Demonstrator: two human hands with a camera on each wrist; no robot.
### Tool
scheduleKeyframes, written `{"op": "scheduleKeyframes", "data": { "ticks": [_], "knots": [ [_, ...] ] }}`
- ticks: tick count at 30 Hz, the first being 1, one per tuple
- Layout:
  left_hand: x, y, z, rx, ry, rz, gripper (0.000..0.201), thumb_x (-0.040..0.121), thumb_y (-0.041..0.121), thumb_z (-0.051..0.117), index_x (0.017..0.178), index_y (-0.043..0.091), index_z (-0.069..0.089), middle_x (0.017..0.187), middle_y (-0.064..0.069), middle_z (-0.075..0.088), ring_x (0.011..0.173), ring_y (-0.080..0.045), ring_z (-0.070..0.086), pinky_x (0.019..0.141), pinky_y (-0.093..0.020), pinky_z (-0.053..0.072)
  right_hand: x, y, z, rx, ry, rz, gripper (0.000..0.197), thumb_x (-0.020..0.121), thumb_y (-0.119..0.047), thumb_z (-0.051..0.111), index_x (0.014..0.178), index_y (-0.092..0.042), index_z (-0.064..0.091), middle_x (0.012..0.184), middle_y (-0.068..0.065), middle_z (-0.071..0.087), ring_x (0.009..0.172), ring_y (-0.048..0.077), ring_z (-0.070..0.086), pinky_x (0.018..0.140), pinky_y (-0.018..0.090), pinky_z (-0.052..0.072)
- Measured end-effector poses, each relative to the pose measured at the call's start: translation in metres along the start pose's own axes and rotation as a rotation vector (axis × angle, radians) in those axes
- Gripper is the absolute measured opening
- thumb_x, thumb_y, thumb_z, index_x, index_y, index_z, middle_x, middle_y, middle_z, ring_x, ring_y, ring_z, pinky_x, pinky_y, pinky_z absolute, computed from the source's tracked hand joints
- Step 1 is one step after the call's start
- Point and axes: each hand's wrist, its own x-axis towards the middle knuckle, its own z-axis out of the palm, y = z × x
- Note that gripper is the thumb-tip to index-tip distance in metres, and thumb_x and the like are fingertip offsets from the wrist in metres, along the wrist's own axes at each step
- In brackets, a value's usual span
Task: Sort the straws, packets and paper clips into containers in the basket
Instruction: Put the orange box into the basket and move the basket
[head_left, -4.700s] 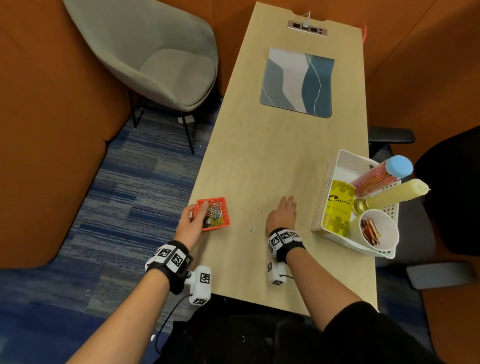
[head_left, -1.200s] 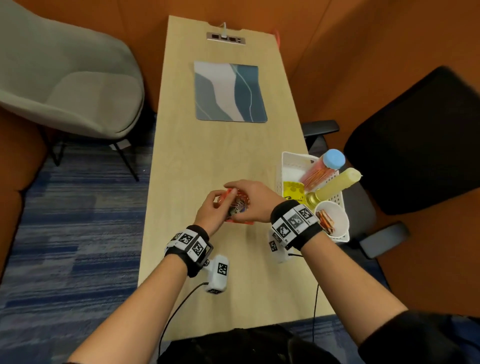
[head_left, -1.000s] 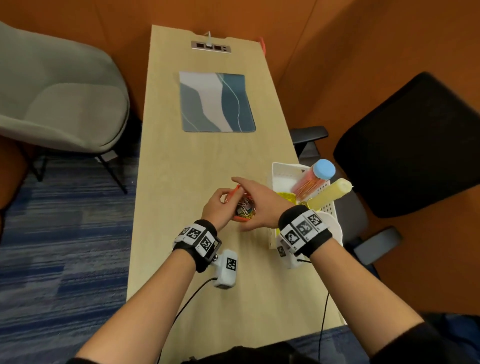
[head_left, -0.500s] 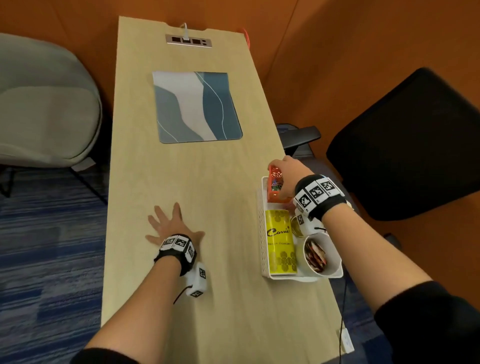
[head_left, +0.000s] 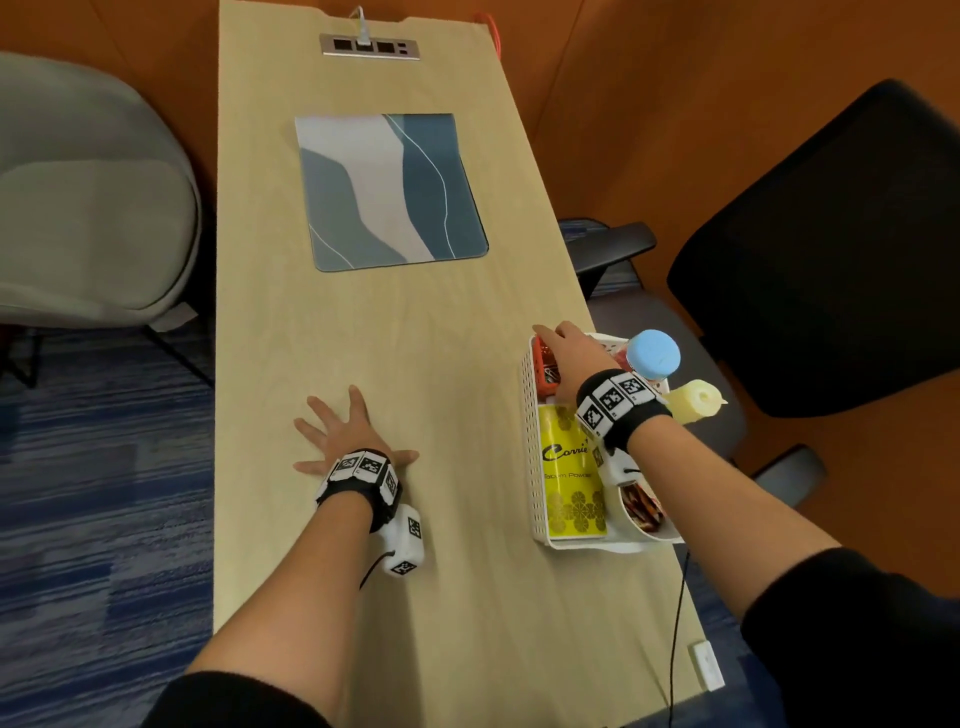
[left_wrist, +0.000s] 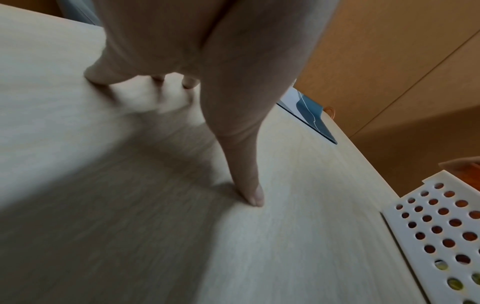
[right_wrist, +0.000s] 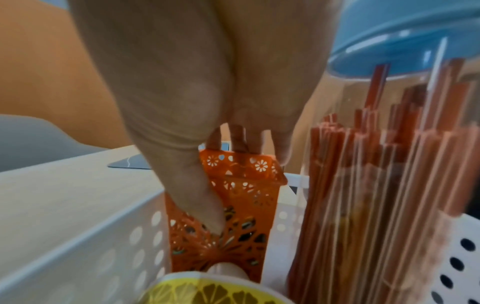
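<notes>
My right hand (head_left: 563, 353) reaches into the far end of the white perforated basket (head_left: 531, 447) and grips the orange cut-out tray (right_wrist: 241, 197). The thumb is on the tray's near side and the fingers hook over its far rim. Paper clips show through its holes. The tray stands tilted on edge between the basket wall (right_wrist: 91, 216) and the clear jar of orange straws (right_wrist: 376, 185) with a blue lid (head_left: 653, 356). A white cup of packets (head_left: 641, 512) sits at the basket's near end. My left hand (head_left: 337, 431) lies flat and spread on the table, holding nothing.
The basket also holds a yellow powder can (head_left: 571, 478) and a pale yellow bottle (head_left: 693, 400). A blue-grey mat (head_left: 389, 189) lies farther up the wooden table (head_left: 415, 597). A black office chair (head_left: 831, 249) stands right of the table and a grey chair (head_left: 88, 197) left.
The tray passed from both hands to the right hand, which carried it right and lowered it into the basket's far end. The left hand let go and settled flat on the table.
</notes>
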Motion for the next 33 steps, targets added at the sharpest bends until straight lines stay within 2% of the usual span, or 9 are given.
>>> {"op": "scheduleKeyframes", "data": {
  "ticks": [6, 8, 10, 12, 15, 18, 21, 27, 33],
  "knots": [
    [-0.006, 0.006, -0.009, 0.100, -0.016, -0.021, 0.133, 0.065, 0.063, 0.085, 0.159, 0.038, -0.007, 0.164, -0.018, -0.020, 0.151, -0.049, -0.010, 0.110, -0.075, 0.025, -0.027, -0.003, -0.004, 0.131, 0.107, 0.011, 0.102, 0.072, -0.024, 0.082, 0.152, -0.032, 0.019, 0.152, 0.011, 0.027, 0.135, 0.033, 0.040, 0.108, 0.048, 0.041],
    [-0.003, 0.018, -0.020, 0.203, -0.048, 0.007, 0.122, 0.075, 0.071, 0.073, 0.158, 0.035, -0.008, 0.163, -0.029, -0.004, 0.149, -0.054, 0.008, 0.112, -0.069, 0.031, -0.056, -0.009, -0.004, 0.341, 0.214, -0.049, 0.068, 0.079, -0.028, 0.075, 0.140, -0.027, 0.043, 0.131, 0.006, 0.052, 0.113, 0.022, 0.056, 0.097, 0.039, 0.049],
    [0.009, 0.041, -0.034, 0.147, -0.093, 0.079, 0.112, 0.069, 0.080, 0.066, 0.157, 0.026, 0.025, 0.155, -0.029, 0.033, 0.138, -0.049, 0.039, 0.109, -0.061, 0.041, -0.094, -0.015, -0.003, 0.588, 0.220, -0.057, 0.024, 0.087, -0.031, 0.069, 0.108, -0.021, 0.065, 0.091, -0.001, 0.066, 0.075, 0.007, 0.060, 0.073, 0.027, 0.050],
    [0.015, 0.075, -0.044, 0.020, -0.132, 0.186, 0.109, 0.064, 0.084, 0.063, 0.147, 0.017, 0.043, 0.149, -0.018, 0.049, 0.131, -0.042, 0.052, 0.107, -0.053, 0.044, -0.126, -0.013, 0.007, 0.740, 0.046, 0.017, 0.027, 0.095, -0.041, 0.059, 0.082, -0.019, 0.069, 0.068, -0.002, 0.068, 0.048, 0.005, 0.055, 0.054, 0.023, 0.047],
    [-0.012, 0.143, -0.056, -0.212, -0.100, 0.426, 0.062, 0.094, 0.048, 0.063, 0.147, 0.020, 0.046, 0.145, -0.014, 0.054, 0.126, -0.034, 0.056, 0.103, -0.036, 0.044, -0.164, 0.001, 0.034, 0.899, -0.374, 0.264, 0.050, 0.101, -0.049, 0.042, 0.076, -0.013, 0.068, 0.064, 0.002, 0.070, 0.040, 0.014, 0.056, 0.039, 0.021, 0.041],
    [-0.030, 0.204, -0.051, -0.230, -0.104, 0.630, 0.046, 0.098, 0.023, 0.058, 0.143, 0.023, 0.051, 0.143, -0.014, 0.055, 0.123, -0.031, 0.057, 0.099, -0.032, 0.044, -0.192, 0.025, 0.060, 1.004, -0.655, 0.525, 0.061, 0.100, -0.057, 0.033, 0.095, -0.005, 0.064, 0.072, 0.007, 0.074, 0.044, 0.017, 0.063, 0.038, 0.017, 0.035],
    [-0.048, 0.236, -0.037, -0.131, -0.144, 0.732, 0.052, 0.092, 0.015, 0.059, 0.143, 0.023, 0.052, 0.143, -0.015, 0.053, 0.126, -0.032, 0.055, 0.102, -0.036, 0.046, -0.207, 0.042, 0.079, 1.115, -0.716, 0.709, 0.071, 0.095, -0.065, 0.037, 0.127, -0.002, 0.048, 0.088, 0.015, 0.074, 0.056, 0.021, 0.069, 0.043, 0.017, 0.044],
    [-0.046, 0.248, -0.005, 0.132, -0.134, 0.843, 0.062, 0.089, 0.002, 0.054, 0.148, 0.021, 0.046, 0.142, -0.016, 0.057, 0.126, -0.036, 0.056, 0.093, -0.036, 0.048, -0.204, 0.045, 0.103, 1.697, -0.430, 0.913, 0.062, 0.100, -0.030, 0.053, 0.149, -0.004, 0.025, 0.134, 0.034, 0.049, 0.078, 0.037, 0.069, 0.056, 0.038, 0.061],
    [-0.027, 0.245, -0.009, 0.228, 0.052, 0.854, 0.038, 0.090, -0.001, 0.062, 0.124, 0.012, 0.070, 0.127, -0.019, 0.065, 0.116, -0.039, 0.061, 0.098, -0.042, 0.051, -0.183, 0.054, 0.093, 1.781, -0.115, 0.879, 0.028, 0.099, 0.003, 0.042, 0.125, -0.004, 0.051, 0.103, 0.017, 0.064, 0.086, 0.037, 0.069, 0.077, 0.044, 0.060]
  ]
}}
